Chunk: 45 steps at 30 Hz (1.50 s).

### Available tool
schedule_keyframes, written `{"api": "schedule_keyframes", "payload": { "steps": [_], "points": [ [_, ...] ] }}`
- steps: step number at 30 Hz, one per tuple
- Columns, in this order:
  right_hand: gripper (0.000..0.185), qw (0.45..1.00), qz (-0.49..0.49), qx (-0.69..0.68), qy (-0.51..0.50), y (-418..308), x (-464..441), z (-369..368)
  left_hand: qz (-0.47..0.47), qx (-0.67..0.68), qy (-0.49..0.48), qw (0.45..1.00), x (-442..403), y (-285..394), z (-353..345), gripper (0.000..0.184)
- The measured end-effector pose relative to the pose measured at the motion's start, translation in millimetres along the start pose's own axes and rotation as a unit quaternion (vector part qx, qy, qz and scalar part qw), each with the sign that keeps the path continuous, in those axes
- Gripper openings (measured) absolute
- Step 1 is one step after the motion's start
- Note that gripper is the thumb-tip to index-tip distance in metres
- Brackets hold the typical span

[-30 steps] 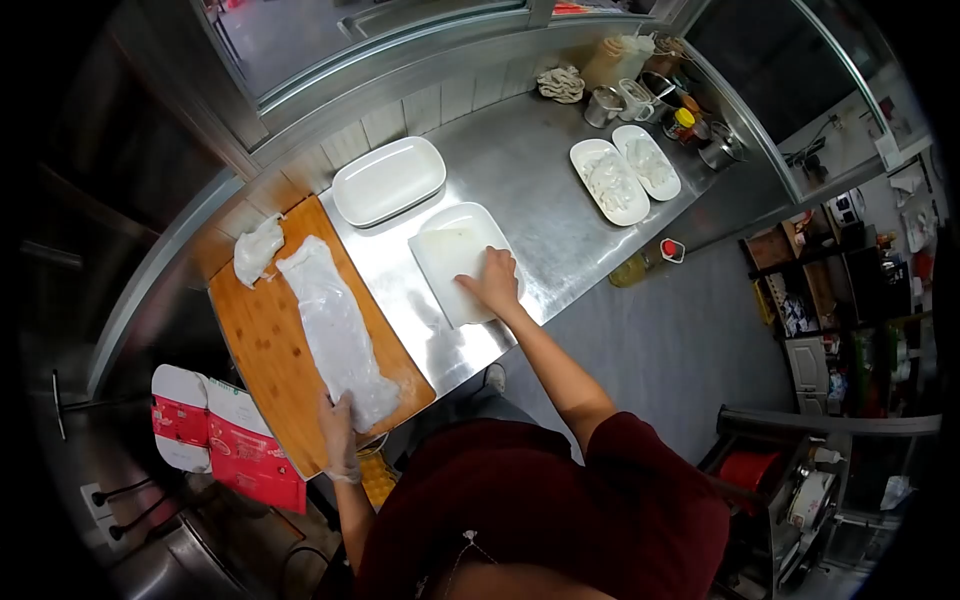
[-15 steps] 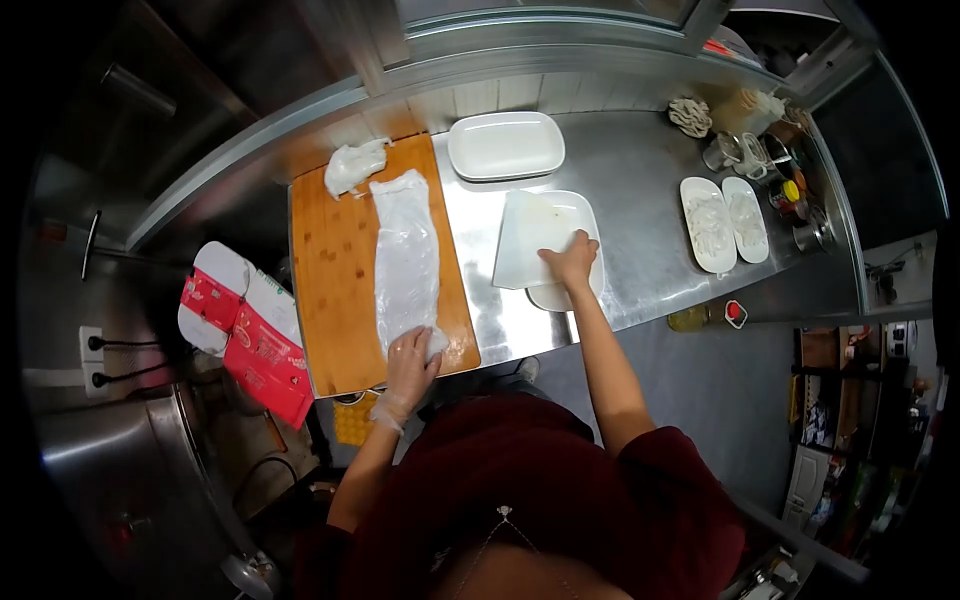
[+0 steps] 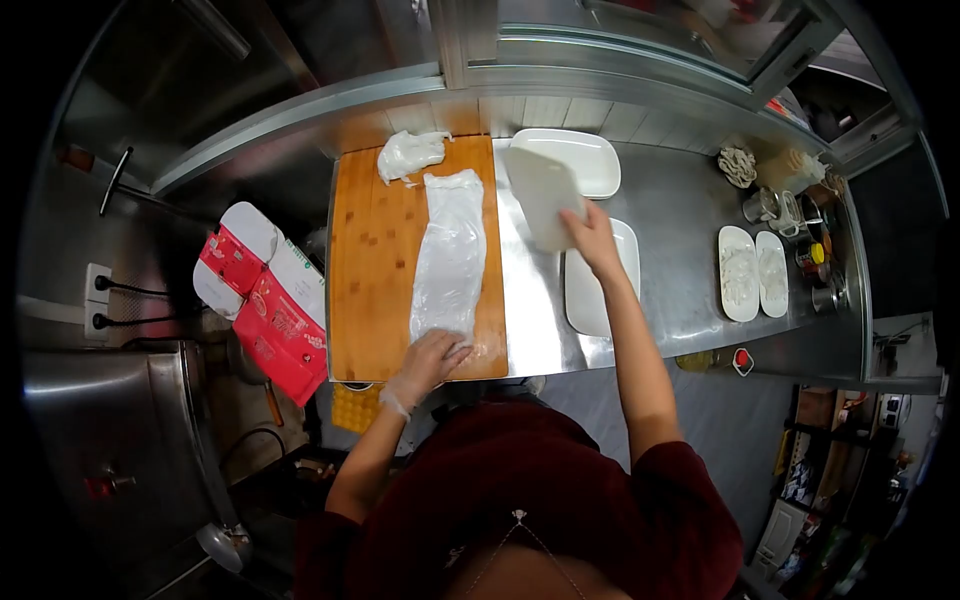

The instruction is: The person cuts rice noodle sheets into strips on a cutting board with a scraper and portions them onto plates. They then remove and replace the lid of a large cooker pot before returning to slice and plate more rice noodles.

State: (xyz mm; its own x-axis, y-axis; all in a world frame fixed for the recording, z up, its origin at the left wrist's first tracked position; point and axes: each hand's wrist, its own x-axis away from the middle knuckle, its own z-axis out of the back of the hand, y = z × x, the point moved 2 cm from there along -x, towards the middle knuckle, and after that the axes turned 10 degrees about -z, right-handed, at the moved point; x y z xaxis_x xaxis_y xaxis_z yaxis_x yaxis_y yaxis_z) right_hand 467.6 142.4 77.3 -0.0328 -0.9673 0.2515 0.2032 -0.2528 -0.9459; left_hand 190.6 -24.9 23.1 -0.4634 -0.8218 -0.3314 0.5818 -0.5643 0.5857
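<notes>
A glossy white sheet, apparently a rice noodle sheet (image 3: 450, 260), lies lengthwise on the wooden cutting board (image 3: 370, 270). My left hand (image 3: 432, 360), in a clear plastic glove, has its fingers curled on the sheet's near end. To the right, my right hand (image 3: 592, 238) grips the lower right edge of a thin, pale scraper (image 3: 543, 195), held tilted and slightly blurred above the steel counter. Beneath my right wrist is a white dish (image 3: 583, 295). Behind the scraper stands a deeper white dish (image 3: 598, 165), partly covered by it. A crumpled white piece (image 3: 412, 153) rests at the board's far edge.
Two oval plates with white food, a larger one (image 3: 738, 275) and a smaller one (image 3: 772, 275), sit on the right of the counter (image 3: 680, 210). Jars and metal cups (image 3: 765, 205) crowd the far right corner. A red-and-white carton (image 3: 285, 320) stands left of the board.
My right hand has lifted the scraper off the near white dish and swung it up and back toward the far dish. My left hand stays at the sheet's near end. The view has shifted.
</notes>
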Motion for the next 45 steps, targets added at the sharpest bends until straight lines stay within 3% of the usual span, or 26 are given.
{"api": "schedule_keyframes", "payload": {
  "steps": [1,3,5,8,13,17,20,23,29,33,34,37,45],
  "points": [
    [0.028,0.995,0.031,0.096,-0.021,-5.5,-14.5,-15.2,0.007,0.017,-0.011,1.000,0.5,-3.7,0.9,0.017],
    [0.028,0.928,0.232,0.288,0.035,-25.7,-27.9,-52.6,0.018,0.026,0.013,0.999,-2.8,-14.7,2.5,0.017],
    [0.027,0.902,0.256,0.345,-0.039,-41.1,-42.4,-83.2,0.033,0.011,0.078,0.996,-1.0,-26.5,3.0,0.017],
    [0.029,0.862,0.268,0.428,-0.030,-40.0,-64.8,-120.6,0.082,-0.013,0.124,0.989,-0.9,-43.6,9.1,0.017],
    [0.032,0.798,0.363,0.480,0.007,-17.8,-81.6,-145.9,0.067,-0.010,0.145,0.987,6.4,-59.3,7.8,0.019],
    [0.034,0.800,0.276,0.531,-0.038,-25.2,-88.2,-155.8,0.070,-0.004,0.139,0.988,7.5,-63.1,7.7,0.019],
    [0.026,0.779,0.275,0.563,-0.028,-27.2,-91.4,-164.7,0.075,-0.005,0.127,0.989,7.0,-65.6,9.2,0.019],
    [0.034,0.776,0.279,0.565,-0.023,-26.6,-92.6,-165.0,0.078,-0.003,0.125,0.989,6.2,-65.5,10.1,0.018],
    [0.030,0.762,0.269,0.590,-0.014,-11.9,-84.4,-167.2,0.072,0.026,0.127,0.989,8.2,-71.9,5.9,0.018],
    [0.021,0.756,0.297,0.582,0.024,-3.2,-81.1,-177.1,0.084,0.022,0.119,0.989,8.5,-70.8,6.1,0.018],
    [0.010,0.761,0.319,0.563,0.035,-4.3,-81.7,-179.2,0.084,0.019,0.119,0.989,8.4,-70.2,6.4,0.018],
    [0.010,0.757,0.304,0.578,0.022,-6.4,-90.5,-181.7,0.082,0.017,0.121,0.989,6.6,-69.0,7.5,0.018],
    [0.030,0.761,0.269,0.590,0.005,-21.3,-116.6,-177.4,0.070,-0.007,0.130,0.989,8.7,-69.2,3.3,0.016]
  ]
}}
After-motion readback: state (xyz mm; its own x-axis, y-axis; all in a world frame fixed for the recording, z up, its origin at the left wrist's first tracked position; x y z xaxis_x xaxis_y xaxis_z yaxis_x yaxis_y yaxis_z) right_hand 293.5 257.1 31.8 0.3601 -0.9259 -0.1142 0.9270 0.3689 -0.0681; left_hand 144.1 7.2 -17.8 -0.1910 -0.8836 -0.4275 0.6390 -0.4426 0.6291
